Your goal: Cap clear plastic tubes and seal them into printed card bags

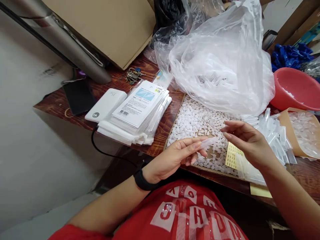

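My left hand (183, 151), with a black band on the wrist, pinches a small translucent white plastic tube (209, 142) with a narrow tip pointing right. Close to that tip is my right hand (247, 140), its thumb and fingers bent and slightly apart; I see nothing held between them. Beneath both hands many small white plastic pieces (192, 116) lie spread in a shallow cardboard tray (215, 136). Under my right hand are a yellow sticker sheet (232, 155) and some clear plastic sleeves (250, 170).
Clear plastic tubes (277, 140) are piled at the right beside a tan container (285, 118) and a red bowl (297, 85). A large clear bag (220, 60) stands behind the tray. Packaged cards (135, 103), a white power bank (107, 105) and keys (133, 76) lie left.
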